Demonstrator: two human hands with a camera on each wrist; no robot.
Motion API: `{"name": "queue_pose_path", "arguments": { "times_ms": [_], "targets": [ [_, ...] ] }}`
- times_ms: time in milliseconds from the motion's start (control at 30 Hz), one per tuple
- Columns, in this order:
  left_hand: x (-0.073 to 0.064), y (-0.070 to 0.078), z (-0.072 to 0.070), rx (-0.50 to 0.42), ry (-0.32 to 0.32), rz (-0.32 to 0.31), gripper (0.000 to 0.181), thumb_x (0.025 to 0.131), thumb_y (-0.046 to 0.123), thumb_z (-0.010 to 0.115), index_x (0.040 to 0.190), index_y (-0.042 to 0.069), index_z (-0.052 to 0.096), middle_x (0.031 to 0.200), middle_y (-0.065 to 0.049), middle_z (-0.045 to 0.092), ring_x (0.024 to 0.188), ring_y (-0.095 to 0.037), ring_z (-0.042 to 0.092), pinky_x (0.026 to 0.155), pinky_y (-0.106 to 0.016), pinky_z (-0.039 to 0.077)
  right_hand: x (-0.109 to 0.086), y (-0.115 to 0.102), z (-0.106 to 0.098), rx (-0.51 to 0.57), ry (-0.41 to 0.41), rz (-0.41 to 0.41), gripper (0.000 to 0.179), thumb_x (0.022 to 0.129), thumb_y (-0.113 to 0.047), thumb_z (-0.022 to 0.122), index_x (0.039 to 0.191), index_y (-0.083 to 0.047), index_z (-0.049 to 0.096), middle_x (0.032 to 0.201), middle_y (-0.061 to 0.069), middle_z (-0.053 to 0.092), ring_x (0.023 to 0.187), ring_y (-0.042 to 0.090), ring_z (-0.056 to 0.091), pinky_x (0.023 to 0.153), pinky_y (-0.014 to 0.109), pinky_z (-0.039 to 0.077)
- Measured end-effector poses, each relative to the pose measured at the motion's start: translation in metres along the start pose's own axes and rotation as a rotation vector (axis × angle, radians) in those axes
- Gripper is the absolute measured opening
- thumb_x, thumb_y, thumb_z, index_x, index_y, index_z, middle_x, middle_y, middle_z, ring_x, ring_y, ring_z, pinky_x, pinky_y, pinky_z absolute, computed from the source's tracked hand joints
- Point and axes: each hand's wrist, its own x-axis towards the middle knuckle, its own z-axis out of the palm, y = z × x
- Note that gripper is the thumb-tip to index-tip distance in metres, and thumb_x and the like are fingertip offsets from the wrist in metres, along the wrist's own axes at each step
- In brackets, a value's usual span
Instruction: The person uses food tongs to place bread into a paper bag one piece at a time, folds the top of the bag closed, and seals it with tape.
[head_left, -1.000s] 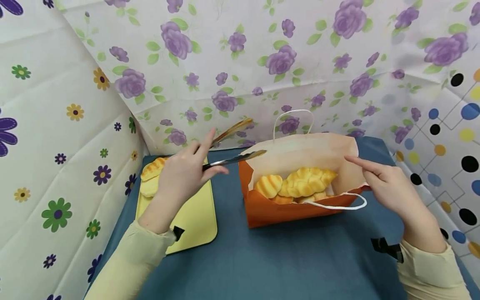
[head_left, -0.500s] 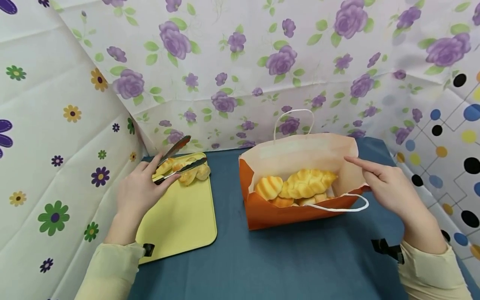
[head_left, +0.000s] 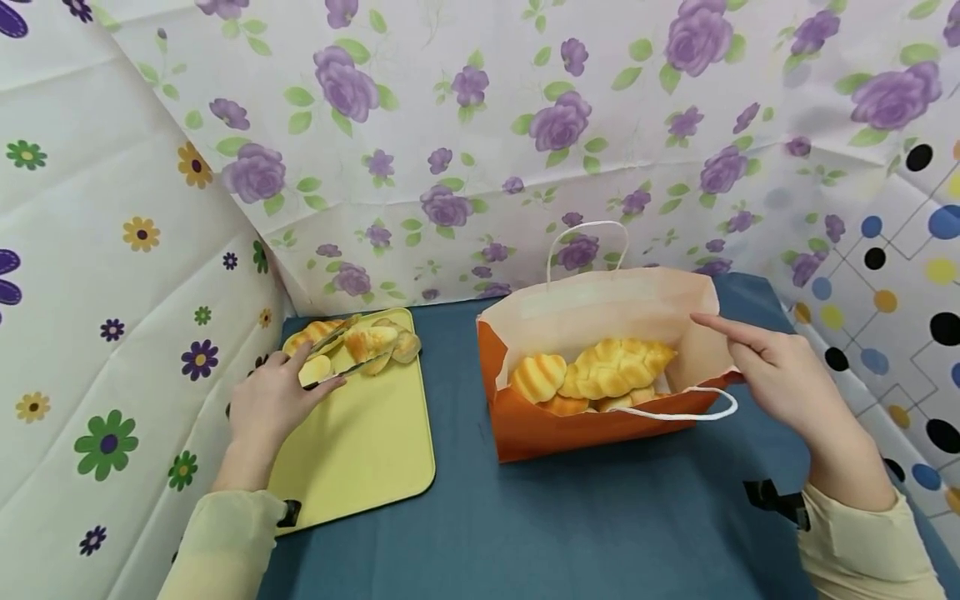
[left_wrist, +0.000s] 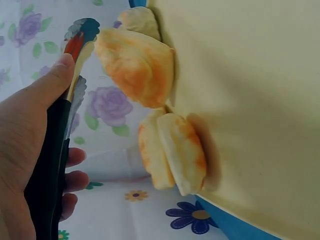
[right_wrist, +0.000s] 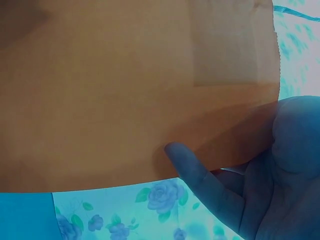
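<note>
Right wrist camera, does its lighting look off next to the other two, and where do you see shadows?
Right wrist: yes, a blue cast, the flowered cloth pale and washed out, the paper bag dim; left wrist: soft shadows on the tray beside the bread; head: a soft shadow on the table below the bag.

- Lower breads [head_left: 564, 405] partly hidden behind the bag [head_left: 585, 439]
- Tongs [left_wrist: 47, 170]: handle ends cut off in left wrist view
- Right hand [right_wrist: 262, 192] cut off in right wrist view
</note>
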Motion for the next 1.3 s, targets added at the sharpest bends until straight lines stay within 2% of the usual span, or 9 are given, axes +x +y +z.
{"name": "queue_pose_path", "arguments": {
  "times_ms": [67,200,300,467,600,767,967,1300],
  "targets": [
    [0.001,-0.001,0.004,0.009,0.01,0.015,0.085,0.084,0.063,0.085,0.149,0.013,0.063,0.099,-0.026,0.064,0.05,-0.026,0.047,0.037,-0.04,0.033,0.0,0.0,0.0,-0.003,0.005,-0.001,0.044,0.117,-0.031,0.039,0.155,-0.028,0.061,0.054,-0.002,0.034,0.04,0.022,0.034,0.043,0.035,0.032],
    [0.005,-0.002,0.011,0.049,0.079,0.078,0.085,0.078,0.058,0.092,0.146,0.013,0.066,0.093,-0.023,0.064,0.051,-0.03,0.048,0.038,-0.041,0.034,0.0,0.0,0.001,-0.001,0.022,-0.009,0.044,0.117,-0.031,0.039,0.154,-0.028,0.062,0.054,-0.002,0.035,0.039,0.022,0.034,0.042,0.035,0.032],
    [0.006,-0.002,0.014,0.078,0.09,0.096,0.084,0.075,0.052,0.097,0.143,0.014,0.067,0.1,-0.025,0.066,0.06,-0.038,0.056,0.042,-0.046,0.04,-0.001,0.001,0.002,0.005,0.019,-0.005,0.044,0.117,-0.031,0.039,0.154,-0.028,0.062,0.054,-0.001,0.035,0.039,0.022,0.034,0.042,0.035,0.032],
    [0.009,0.001,0.016,0.131,0.047,0.096,0.087,0.074,0.048,0.098,0.146,0.013,0.064,0.117,-0.029,0.067,0.079,-0.047,0.064,0.061,-0.059,0.051,-0.003,0.001,0.003,0.003,0.016,0.001,0.044,0.117,-0.031,0.038,0.154,-0.028,0.062,0.053,-0.002,0.034,0.039,0.022,0.033,0.041,0.035,0.032],
    [0.013,0.006,0.017,0.177,-0.015,0.084,0.088,0.077,0.047,0.097,0.149,0.012,0.061,0.119,-0.03,0.066,0.084,-0.048,0.065,0.07,-0.063,0.052,-0.002,0.001,0.004,0.002,0.028,-0.007,0.044,0.117,-0.03,0.038,0.154,-0.029,0.062,0.053,-0.002,0.034,0.039,0.022,0.033,0.041,0.035,0.031],
    [0.017,0.01,0.02,0.185,-0.097,0.053,0.083,0.083,0.043,0.094,0.151,0.013,0.058,0.124,-0.03,0.064,0.093,-0.049,0.065,0.077,-0.066,0.052,-0.001,-0.001,0.005,0.004,0.034,-0.013,0.045,0.116,-0.029,0.038,0.153,-0.029,0.063,0.053,-0.002,0.034,0.038,0.022,0.033,0.041,0.035,0.032],
    [0.019,0.01,0.021,0.2,-0.093,0.056,0.078,0.085,0.039,0.093,0.15,0.013,0.06,0.123,-0.029,0.065,0.093,-0.049,0.065,0.078,-0.066,0.051,-0.002,-0.001,0.005,0.005,0.029,-0.008,0.045,0.116,-0.029,0.038,0.153,-0.028,0.063,0.053,-0.002,0.035,0.038,0.022,0.033,0.041,0.035,0.032],
    [0.018,0.007,0.021,0.187,-0.125,0.033,0.068,0.091,0.038,0.088,0.148,0.012,0.062,0.126,-0.027,0.064,0.096,-0.05,0.064,0.081,-0.068,0.05,-0.003,-0.003,0.004,0.004,0.039,-0.016,0.045,0.116,-0.028,0.038,0.153,-0.027,0.064,0.054,-0.002,0.034,0.039,0.021,0.033,0.041,0.035,0.032]
  ]
}}
